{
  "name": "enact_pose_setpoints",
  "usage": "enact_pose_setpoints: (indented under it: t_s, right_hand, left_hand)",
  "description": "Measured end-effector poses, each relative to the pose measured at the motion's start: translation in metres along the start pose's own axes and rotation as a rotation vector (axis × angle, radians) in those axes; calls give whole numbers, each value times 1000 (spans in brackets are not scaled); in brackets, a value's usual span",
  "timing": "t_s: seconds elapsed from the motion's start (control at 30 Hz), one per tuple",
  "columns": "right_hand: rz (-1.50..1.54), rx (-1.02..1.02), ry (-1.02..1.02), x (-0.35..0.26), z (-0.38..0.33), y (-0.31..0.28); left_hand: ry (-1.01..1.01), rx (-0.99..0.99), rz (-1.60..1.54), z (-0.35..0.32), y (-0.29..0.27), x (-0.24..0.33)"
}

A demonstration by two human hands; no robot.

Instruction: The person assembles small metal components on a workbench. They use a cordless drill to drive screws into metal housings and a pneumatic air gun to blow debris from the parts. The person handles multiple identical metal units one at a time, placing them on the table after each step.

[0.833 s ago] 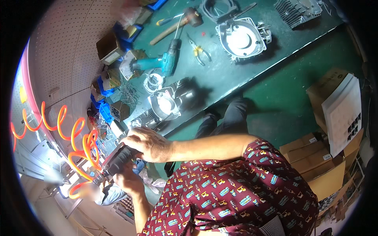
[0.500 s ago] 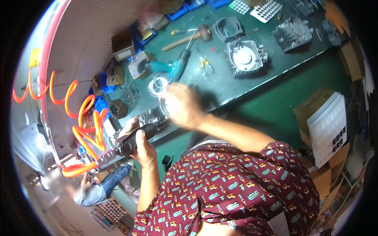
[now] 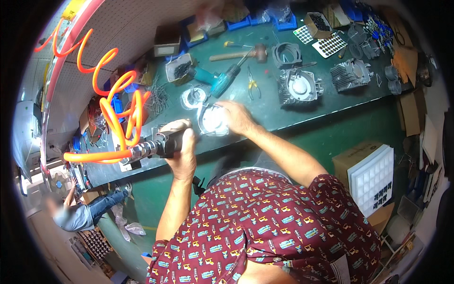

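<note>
My left hand (image 3: 183,158) is closed around a black air tool (image 3: 166,142), whose metal coupling joins an orange coiled hose (image 3: 101,155). To the right of the tool, my right hand (image 3: 238,118) grips the edge of a round, shiny metal housing (image 3: 213,120) at the bench's near side. Glare whitens the middle of that housing, so its details are lost. The tool's front end points toward the housing, with a small gap between them. Just beyond lies a pale ring-shaped part (image 3: 193,97). Behind it rests a teal cordless drill (image 3: 218,83).
On the green bench (image 3: 265,113) lie pliers (image 3: 254,85), a mallet (image 3: 257,53), finned metal housings (image 3: 299,87), a grey square frame (image 3: 286,55) and loose long screws (image 3: 158,97). Boxes and blue bins line the back. A carton (image 3: 352,158) stands right. Another person (image 3: 78,215) is far left.
My right hand and the metal housing, blurred before, now show more steadily. The air tool has swung to point more toward the housing. The whole view has shifted.
</note>
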State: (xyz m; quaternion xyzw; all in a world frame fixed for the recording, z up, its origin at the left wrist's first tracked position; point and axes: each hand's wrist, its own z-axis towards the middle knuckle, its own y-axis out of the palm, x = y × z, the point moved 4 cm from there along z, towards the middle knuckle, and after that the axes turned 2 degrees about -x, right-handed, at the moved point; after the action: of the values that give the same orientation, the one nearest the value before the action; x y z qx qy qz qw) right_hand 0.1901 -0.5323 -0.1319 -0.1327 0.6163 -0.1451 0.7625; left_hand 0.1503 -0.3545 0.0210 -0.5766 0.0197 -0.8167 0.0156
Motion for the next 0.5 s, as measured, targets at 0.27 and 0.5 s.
enact_pose_setpoints:
  t_s: [0.27,0.5]
  right_hand:
    - [50,-10,36,6,7,0]
    - [50,-62,36,9,9,0]
  left_hand:
    - [103,-5,-22,0,7,2]
    - [102,-60,-43,3,1,3]
